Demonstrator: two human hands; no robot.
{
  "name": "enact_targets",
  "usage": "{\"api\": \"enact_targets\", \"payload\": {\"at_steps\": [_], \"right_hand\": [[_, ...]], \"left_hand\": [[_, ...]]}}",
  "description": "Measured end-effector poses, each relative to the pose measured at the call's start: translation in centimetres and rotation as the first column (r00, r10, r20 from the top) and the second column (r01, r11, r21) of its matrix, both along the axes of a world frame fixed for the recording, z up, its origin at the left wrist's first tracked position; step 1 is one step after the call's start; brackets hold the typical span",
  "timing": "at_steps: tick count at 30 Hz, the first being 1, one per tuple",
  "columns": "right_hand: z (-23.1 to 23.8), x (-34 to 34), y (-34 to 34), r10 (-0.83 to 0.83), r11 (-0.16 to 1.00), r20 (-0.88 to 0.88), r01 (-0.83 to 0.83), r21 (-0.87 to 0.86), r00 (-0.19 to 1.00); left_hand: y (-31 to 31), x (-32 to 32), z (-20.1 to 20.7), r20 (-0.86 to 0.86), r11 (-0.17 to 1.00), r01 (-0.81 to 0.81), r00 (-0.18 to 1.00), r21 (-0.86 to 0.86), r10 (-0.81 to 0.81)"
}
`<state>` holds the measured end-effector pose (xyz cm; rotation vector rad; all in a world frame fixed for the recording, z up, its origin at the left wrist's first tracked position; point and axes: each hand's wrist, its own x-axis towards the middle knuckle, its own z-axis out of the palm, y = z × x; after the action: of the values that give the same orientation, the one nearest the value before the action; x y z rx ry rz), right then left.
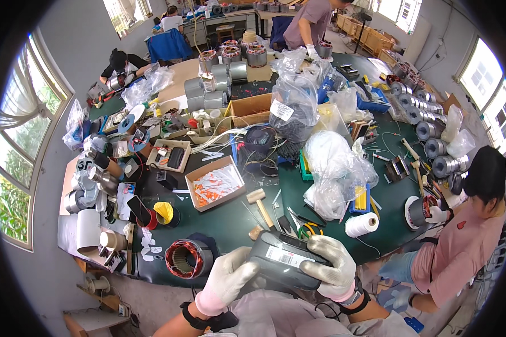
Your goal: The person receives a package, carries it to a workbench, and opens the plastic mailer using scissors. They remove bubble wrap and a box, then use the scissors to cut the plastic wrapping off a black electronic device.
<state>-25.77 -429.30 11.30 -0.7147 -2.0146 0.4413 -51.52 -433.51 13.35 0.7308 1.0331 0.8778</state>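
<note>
Both my hands wear whitish work gloves. Between them, over the table's near edge, is a dark grey metal cylinder (278,269) lying on its side, with a white label (288,256) facing up. Its ends are partly covered by the gloves. My left hand (229,281) grips the left end, thumb on the near side. My right hand (333,267) wraps its fingers over the right end. Left of my left hand, a motor stator (189,259) with red-brown windings stands upright on the table. Just beyond the cylinder lie a wooden mallet (260,205) and pliers with yellow-green handles (310,228).
On the dark green table (225,236) stand a carton of paper strips (215,182), a white thread spool (361,224), plastic bags (334,168), a yellow roll (164,212) and a phone (138,209). At right, a person (458,230) handles another stator (419,212). Others work farther back.
</note>
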Motion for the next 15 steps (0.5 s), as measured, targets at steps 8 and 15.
{"api": "enact_targets", "payload": {"at_steps": [8,15], "right_hand": [[-1.3,-0.5,-1.2,-0.146,0.976,-0.118,0.124,-0.179,0.982],[-1.3,-0.4,-1.5,-0.156,0.963,-0.093,0.131,-0.235,0.983]], "left_hand": [[0.0,0.3,0.5,0.006,0.997,-0.079,0.997,-0.006,0.079],[0.0,0.1,-0.3,-0.013,0.997,-0.072,0.997,0.023,0.072]]}}
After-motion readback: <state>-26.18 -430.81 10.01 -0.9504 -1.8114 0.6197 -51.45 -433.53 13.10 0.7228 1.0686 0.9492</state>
